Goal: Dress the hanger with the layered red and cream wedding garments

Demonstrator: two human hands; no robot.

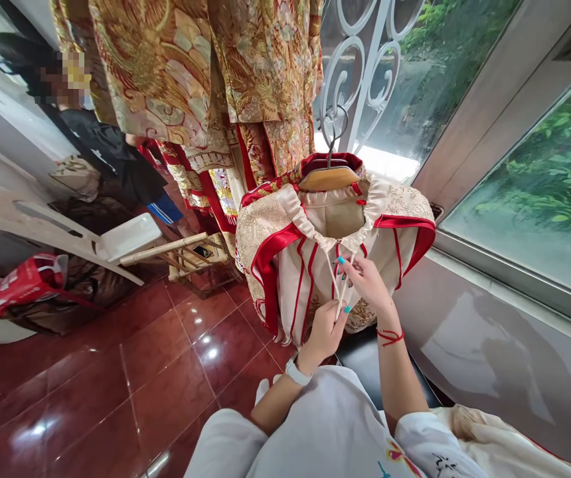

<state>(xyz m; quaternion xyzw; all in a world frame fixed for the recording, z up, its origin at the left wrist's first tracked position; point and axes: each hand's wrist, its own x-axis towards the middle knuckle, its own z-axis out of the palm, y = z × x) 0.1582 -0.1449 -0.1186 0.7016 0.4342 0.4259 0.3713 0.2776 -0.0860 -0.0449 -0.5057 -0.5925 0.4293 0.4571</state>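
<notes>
A cream and red embroidered garment (285,252) hangs on a wooden hanger (329,176), whose hook catches on a white scrolled window grille (365,60). A gathered drawstring neck is open at the top. My left hand (323,332) is closed, pinching the white drawstring cords (336,282) low down. My right hand (368,282) pinches the same cords just above, fingers curled, a red thread round its wrist. A white watch band is on my left wrist.
Gold and red brocade robes (190,73) hang behind. Another person in dark clothes (111,159) sits at the far left near a white folding chair (91,242) and a red bag (29,279). Red glossy floor tiles (116,385) lie left; a window ledge and wall (489,332) are right.
</notes>
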